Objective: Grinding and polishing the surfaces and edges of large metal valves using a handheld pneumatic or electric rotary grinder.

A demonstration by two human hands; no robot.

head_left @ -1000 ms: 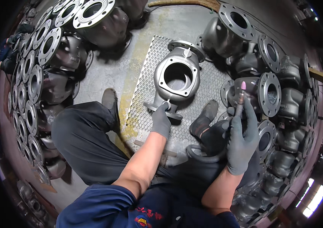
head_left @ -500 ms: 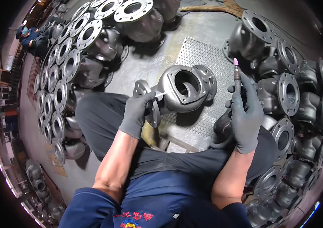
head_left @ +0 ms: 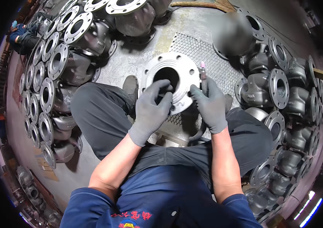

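Observation:
A grey cast valve body has its round, bolt-holed flange [head_left: 186,68] turned up towards me, between my knees. My left hand [head_left: 150,110], in a grey glove, grips this flange on its near left side, fingers curled over the edge of the central bore. In my gloved right hand [head_left: 211,102] is a slim die grinder [head_left: 203,79], held upright with its pink pointed grinding stone [head_left: 202,65] at the top. The fingers of that hand touch or nearly touch the flange's right edge. The flange hides most of the valve body.
Rows of similar flanged valve bodies stand at left [head_left: 47,95] and right [head_left: 279,89]. A textured metal plate [head_left: 192,43] lies on the floor beyond the flange. A wooden handle [head_left: 199,4] lies at the far side. Another person [head_left: 22,38] is at far left.
The valve body has been turned so that a flange faces up. My right hand has moved left with the die grinder, to the flange's edge. My left hand has shifted right.

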